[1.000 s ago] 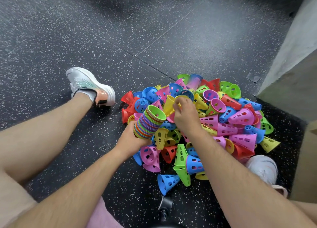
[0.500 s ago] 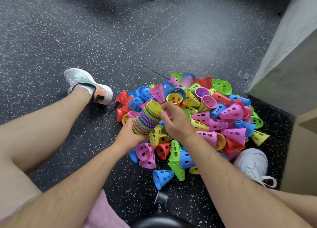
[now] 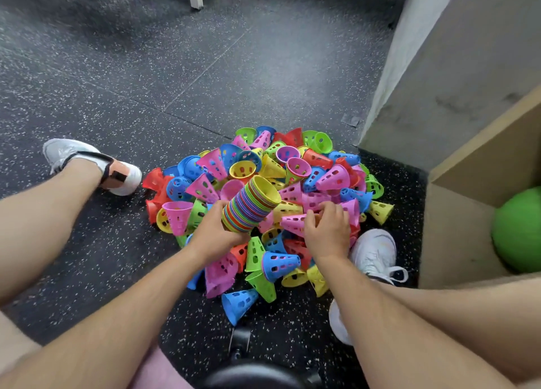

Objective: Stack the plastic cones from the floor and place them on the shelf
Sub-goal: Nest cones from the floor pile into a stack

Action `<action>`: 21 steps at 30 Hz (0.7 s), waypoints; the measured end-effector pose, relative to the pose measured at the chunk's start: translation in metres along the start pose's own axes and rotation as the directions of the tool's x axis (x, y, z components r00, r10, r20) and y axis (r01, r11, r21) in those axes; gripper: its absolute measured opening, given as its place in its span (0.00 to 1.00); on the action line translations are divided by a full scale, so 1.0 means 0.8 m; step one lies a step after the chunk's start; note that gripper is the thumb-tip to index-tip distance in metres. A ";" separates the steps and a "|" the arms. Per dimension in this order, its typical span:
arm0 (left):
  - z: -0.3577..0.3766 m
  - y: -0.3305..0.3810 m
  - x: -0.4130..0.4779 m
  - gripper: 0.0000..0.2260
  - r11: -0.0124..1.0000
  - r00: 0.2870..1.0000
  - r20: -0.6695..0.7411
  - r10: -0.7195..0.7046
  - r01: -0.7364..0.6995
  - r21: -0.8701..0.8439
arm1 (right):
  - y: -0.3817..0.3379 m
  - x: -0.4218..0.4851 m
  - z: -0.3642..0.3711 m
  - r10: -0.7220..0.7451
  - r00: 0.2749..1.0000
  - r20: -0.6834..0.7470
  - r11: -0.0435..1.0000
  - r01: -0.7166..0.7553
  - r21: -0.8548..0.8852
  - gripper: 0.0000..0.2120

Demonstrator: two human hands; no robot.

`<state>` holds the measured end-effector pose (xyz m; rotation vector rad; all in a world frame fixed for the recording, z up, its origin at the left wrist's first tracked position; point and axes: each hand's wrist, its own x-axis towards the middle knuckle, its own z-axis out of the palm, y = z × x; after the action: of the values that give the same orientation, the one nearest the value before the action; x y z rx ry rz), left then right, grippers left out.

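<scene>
**Q:** What is recorded at the left of the view?

**A:** A white shoe [image 3: 90,166] is seen resting on the speckled black floor [image 3: 175,66]. Near it, the pile of loose cones [image 3: 292,166] begins. The cones are perforated, are coloured red, blue, pink, green and yellow, and are heaped on the floor at all angles.

**Q:** How is the left hand engaged?

**A:** The left hand [image 3: 215,233] is wrapped round the lower end of the nested stack [image 3: 250,205]. The stack is held tilted above the middle of the pile, with its open end turned up and away. A yellow cone [image 3: 268,191] is seated at the open end. Many coloured rims are visible in bands below it.

**Q:** And the right hand?

**A:** The right hand [image 3: 328,230] is placed on the pile just to the right of the stack. Its fingers are curled over a pink cone [image 3: 294,223], which lies on its side among the loose cones.

**Q:** Which containers are noted at the right, and what is held in them?

**A:** A second white shoe [image 3: 374,251] is set against the right edge of the pile. Beyond it, a wooden shelf compartment [image 3: 456,236] is seen with its opening in view. A green ball [image 3: 518,230] is lodged inside and is partly cut off by the frame edge. The rest of the interior cannot be made out.
</scene>
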<state>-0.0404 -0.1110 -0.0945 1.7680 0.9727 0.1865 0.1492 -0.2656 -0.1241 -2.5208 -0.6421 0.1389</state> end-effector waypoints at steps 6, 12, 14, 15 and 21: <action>0.009 -0.005 -0.013 0.30 1.000 0.999 0.034 0.007 -0.008 0.025 | 0.025 -0.011 0.010 0.190 0.970 0.150 0.969 -0.160 -0.189 0.25; 0.006 -0.008 -0.013 0.26 1.000 1.000 0.020 0.009 -0.010 0.016 | 0.015 -0.005 0.016 0.154 0.963 0.223 0.988 -0.153 -0.019 0.09; 0.004 -0.007 -0.013 0.25 1.000 1.000 0.017 0.015 -0.016 0.010 | 0.005 0.000 0.015 0.115 0.968 0.224 0.989 -0.132 0.062 0.08; 0.003 -0.008 -0.013 0.24 1.000 1.000 0.016 0.020 -0.020 0.010 | -0.001 0.003 0.013 0.097 0.970 0.223 0.988 -0.122 0.098 0.09; -0.004 -0.012 -0.010 0.23 1.000 1.000 -0.018 0.002 -0.002 -0.006 | -0.046 0.021 -0.015 0.049 0.994 0.101 0.939 -0.080 0.334 0.09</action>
<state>-0.0521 -0.1131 -0.0986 1.7644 0.9819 0.2073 0.1508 -0.2358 -0.0944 -2.2122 -0.5208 0.3595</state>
